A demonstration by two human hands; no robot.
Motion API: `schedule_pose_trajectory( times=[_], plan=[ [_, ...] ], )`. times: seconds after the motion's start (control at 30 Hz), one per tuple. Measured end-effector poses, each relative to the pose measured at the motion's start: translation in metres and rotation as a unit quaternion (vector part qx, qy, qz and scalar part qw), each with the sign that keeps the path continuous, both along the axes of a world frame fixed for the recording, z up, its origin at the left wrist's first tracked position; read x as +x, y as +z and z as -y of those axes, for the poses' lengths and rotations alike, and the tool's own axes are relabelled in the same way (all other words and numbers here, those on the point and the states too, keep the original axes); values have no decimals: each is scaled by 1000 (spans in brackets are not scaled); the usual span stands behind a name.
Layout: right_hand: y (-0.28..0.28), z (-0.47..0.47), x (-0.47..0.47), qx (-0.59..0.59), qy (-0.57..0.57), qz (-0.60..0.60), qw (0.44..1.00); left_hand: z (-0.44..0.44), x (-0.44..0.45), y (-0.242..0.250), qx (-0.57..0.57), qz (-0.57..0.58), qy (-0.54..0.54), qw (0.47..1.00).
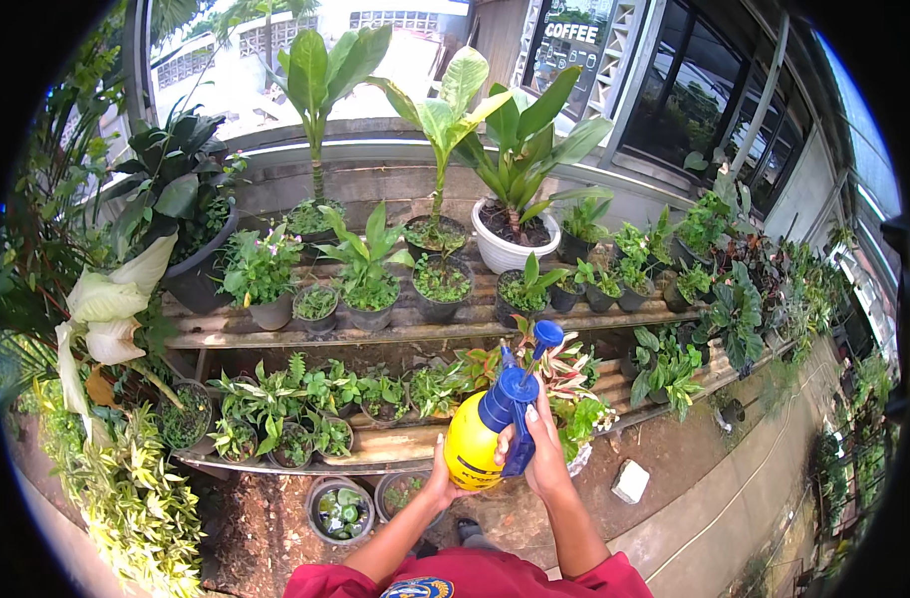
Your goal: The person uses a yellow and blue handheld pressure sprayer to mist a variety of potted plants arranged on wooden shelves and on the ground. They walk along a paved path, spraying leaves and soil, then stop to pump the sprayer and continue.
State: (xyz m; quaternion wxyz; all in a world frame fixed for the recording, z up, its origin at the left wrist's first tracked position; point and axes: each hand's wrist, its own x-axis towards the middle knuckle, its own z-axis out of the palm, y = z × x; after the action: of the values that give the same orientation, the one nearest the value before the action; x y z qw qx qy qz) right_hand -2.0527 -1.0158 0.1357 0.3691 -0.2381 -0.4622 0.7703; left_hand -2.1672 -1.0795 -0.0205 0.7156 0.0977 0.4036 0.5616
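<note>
A yellow pump sprayer bottle [471,441] with a blue head, handle and pump knob is held up before me, tilted, its nozzle towards the shelves. My left hand [446,478] supports the lower left side of the bottle. Around the blue handle at the right, my right hand [542,452] is closed, with fingers between handle and bottle. Behind the sprayer, a plant with pink and cream leaves [563,366] stands on the lower shelf. Further back, a white pot [511,250] with a broad-leaved plant is on the upper shelf.
Potted plants line the upper shelf [455,329] and the lower shelf [395,441]. On the ground below are a round tub of water plants [340,510] and a white block [630,481]. A thin hose [731,499] crosses the concrete path at the right. Dense foliage [126,493] stands at the left.
</note>
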Motion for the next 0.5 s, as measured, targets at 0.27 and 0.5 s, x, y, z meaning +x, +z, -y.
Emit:
schedule_pose_trajectory(
  times=[0.27, 0.5],
  plan=[
    [-14, 35, -38, 100, -86, 62, 989, 18, -44, -34, -13, -5, -39, 999],
    [12, 44, -37, 57, -73, 107, 990, 55, -64, -67, -53, 2, -32, 998]
  ],
)
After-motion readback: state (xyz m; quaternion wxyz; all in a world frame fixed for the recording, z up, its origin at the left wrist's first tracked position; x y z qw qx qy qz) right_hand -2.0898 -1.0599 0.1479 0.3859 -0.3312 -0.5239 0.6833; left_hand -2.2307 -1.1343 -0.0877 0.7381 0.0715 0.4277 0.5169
